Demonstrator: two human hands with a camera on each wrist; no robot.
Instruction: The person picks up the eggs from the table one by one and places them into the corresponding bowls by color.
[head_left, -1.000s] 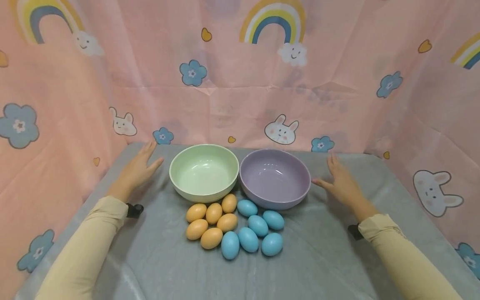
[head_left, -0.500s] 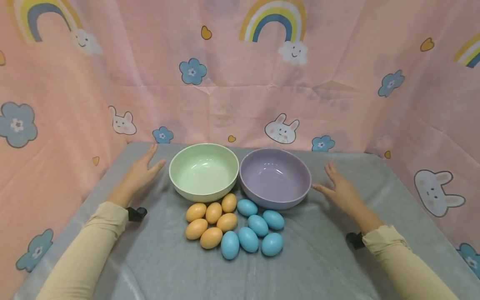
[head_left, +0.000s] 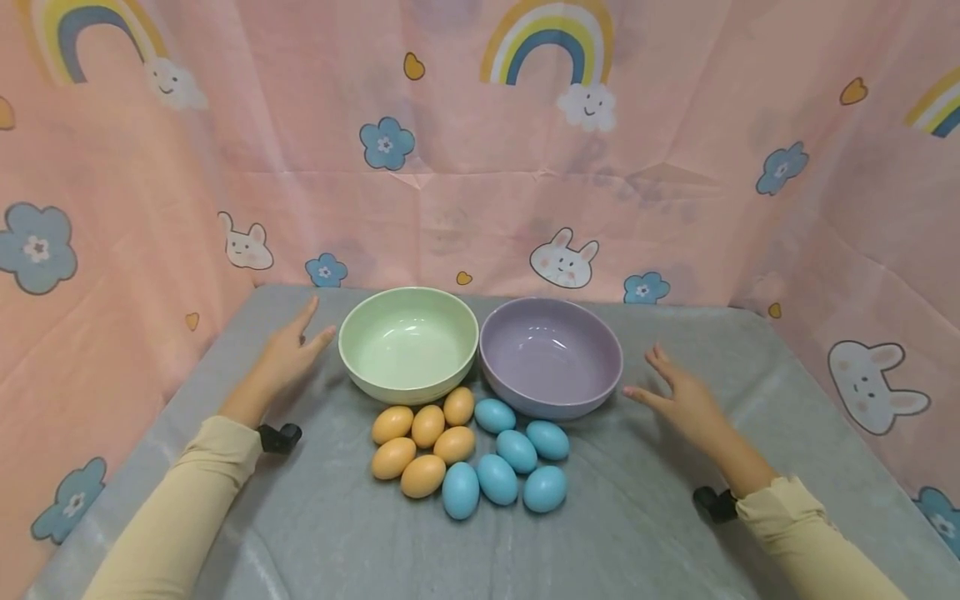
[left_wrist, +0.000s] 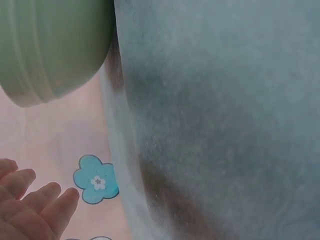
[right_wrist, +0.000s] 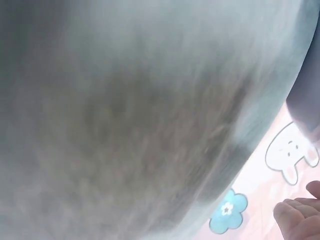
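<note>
A light green bowl and a purple bowl stand side by side toward the back of the grey-covered table. My left hand, fingers extended and thumb apart, is just left of the green bowl and holds nothing. On the other side, my right hand hovers right of the purple bowl with its fingers spread and nothing in them. Several orange eggs lie before the green bowl, and several blue eggs are grouped before the purple one. In the left wrist view the green bowl shows beyond my fingertips.
A pink curtain printed with rainbows, rabbits and flowers encloses the table at the back and both sides. The grey cloth covers the tabletop. A black strapped device sits at my left wrist, another at my right.
My left hand has shifted slightly toward the green bowl and nearer to me. The right hand has drawn a little back toward me. Bowls and eggs have stayed put.
</note>
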